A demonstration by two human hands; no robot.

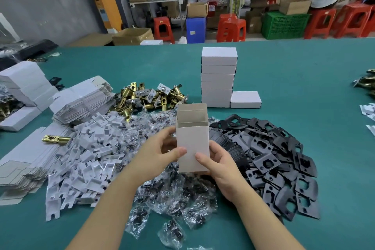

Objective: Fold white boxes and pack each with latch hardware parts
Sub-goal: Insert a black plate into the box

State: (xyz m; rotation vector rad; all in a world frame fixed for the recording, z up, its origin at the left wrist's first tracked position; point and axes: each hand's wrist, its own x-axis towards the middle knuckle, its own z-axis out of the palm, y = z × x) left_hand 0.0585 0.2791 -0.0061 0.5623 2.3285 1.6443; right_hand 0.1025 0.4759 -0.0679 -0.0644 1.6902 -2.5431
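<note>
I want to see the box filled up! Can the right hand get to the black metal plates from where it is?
Probably yes. The black plates lie in an open pile just beside the right hand, with nothing covering them. But both hands hold the white box, so the right one must let go first.

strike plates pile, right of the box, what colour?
Matte black strike plates, clearest in the head view.
</note>
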